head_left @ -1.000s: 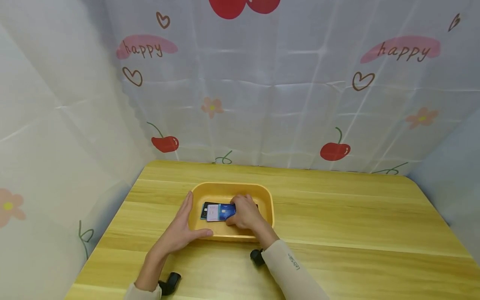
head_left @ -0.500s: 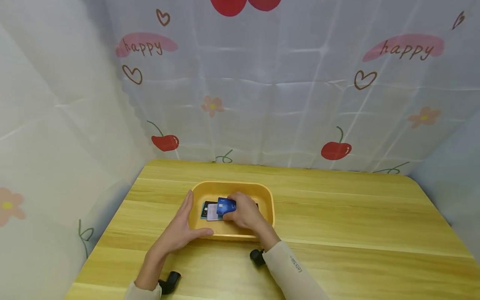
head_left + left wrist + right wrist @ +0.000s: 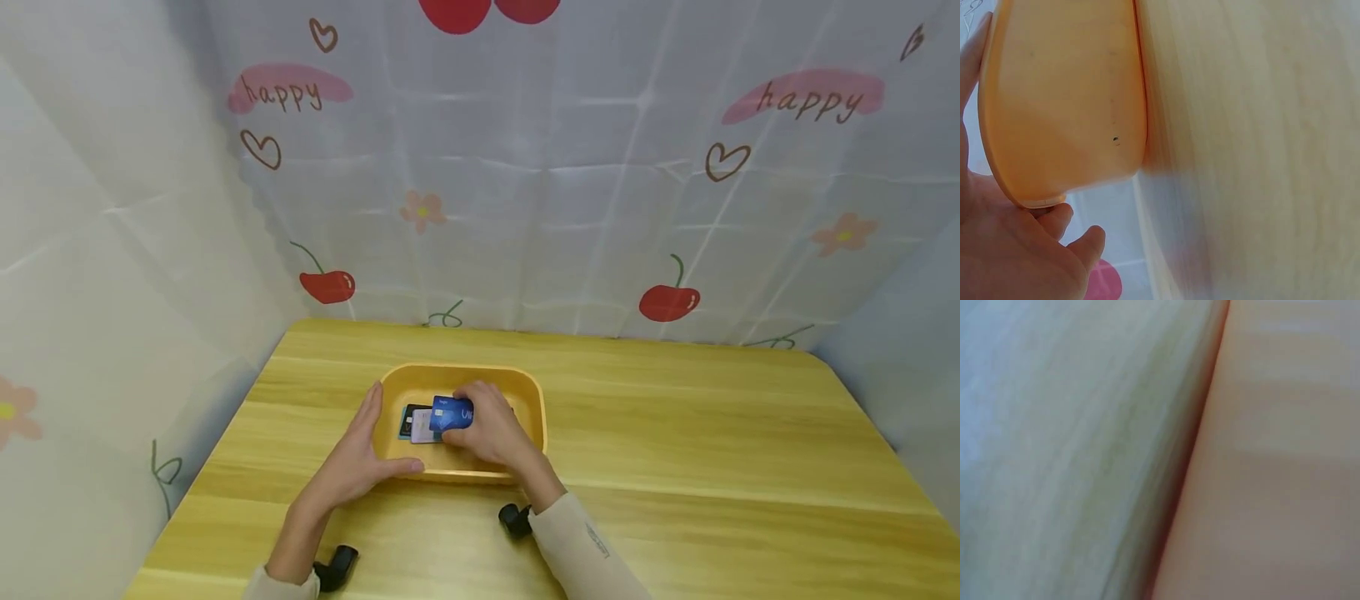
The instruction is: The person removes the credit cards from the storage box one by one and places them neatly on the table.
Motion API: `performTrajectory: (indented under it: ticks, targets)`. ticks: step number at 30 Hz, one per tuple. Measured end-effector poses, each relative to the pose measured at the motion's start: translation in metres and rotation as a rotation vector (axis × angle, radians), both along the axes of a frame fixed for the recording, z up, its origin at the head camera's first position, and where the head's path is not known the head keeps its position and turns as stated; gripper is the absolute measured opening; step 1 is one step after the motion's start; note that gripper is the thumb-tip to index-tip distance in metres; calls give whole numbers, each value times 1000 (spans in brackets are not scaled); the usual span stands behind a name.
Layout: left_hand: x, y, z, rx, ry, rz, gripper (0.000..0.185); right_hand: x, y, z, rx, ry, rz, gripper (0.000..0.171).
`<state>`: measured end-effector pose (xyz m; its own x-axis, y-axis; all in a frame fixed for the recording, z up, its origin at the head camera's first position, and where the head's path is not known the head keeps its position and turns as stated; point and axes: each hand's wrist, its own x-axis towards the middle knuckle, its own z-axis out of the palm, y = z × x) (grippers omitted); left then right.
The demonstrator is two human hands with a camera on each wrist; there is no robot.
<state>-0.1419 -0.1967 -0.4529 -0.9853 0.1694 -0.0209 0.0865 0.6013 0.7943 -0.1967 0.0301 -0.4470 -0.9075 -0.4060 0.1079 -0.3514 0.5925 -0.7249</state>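
the right hand [image 3: 487, 429] reached into the yellow tray [image 3: 534, 393] from the near side, wrist bent over the near rim, its fingers curled round a blue card [image 3: 452, 412] and pinching it by its right end, so that the card stood lifted and tilted above the other cards [image 3: 417, 423] lying flat on the tray's floor. the left hand [image 3: 352, 462] lay against the tray's left near corner, fingers straight along the left wall and the thumb stretched along the near wall, steadying it without closing on anything; the left wrist view showed the same, the tray's orange-yellow wall [image 3: 1060, 106] resting against the palm [image 3: 1016, 256]. the right wrist view was blurred and told nothing of the grip. the tray sat on the wooden table [image 3: 675, 433], left of its middle, before a backdrop of cherries and hearts [image 3: 670, 300]. compared with a second earlier, the blue card had come up from lying flat on the pile and the right hand had shifted slightly toward the tray's far side, while the left hand had kept its place at the corner.
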Motion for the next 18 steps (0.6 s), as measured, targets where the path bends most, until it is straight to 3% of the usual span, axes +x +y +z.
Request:
performTrajectory:
  ticks: [12, 18]
  targets:
    - [0, -2, -3, 42, 0, 11, 128, 14, 13, 16, -86, 86, 23, 53]
    - [0, -2, -3, 34, -1, 6, 128, 25, 32, 27, -129, 69, 10, 51]
